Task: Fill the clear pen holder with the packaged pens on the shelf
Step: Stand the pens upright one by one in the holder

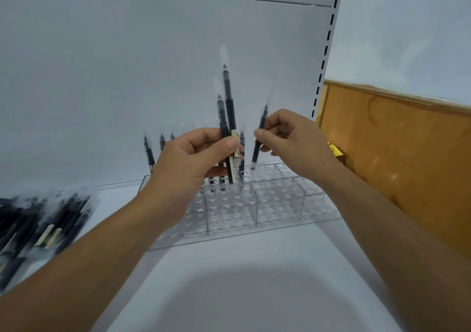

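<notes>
The clear pen holder (277,199) lies on the white shelf, a stepped tray with many round holes. Several black pens (149,153) stand upright in its back left rows. My left hand (193,161) is shut on a small bunch of black pens (228,102), held upright above the holder's middle. My right hand (293,143) pinches a single black pen (258,143), nearly upright, its lower end just above a hole in the back row. At the far left lies a blurred pile of packaged pens (43,219) in clear wrappers.
The white shelf surface (242,280) stretches toward me. A white back panel (127,64) rises behind the holder, with a slotted upright (325,59) at its right edge. A wooden board (395,153) stands to the right, a small yellow thing (335,150) beside it.
</notes>
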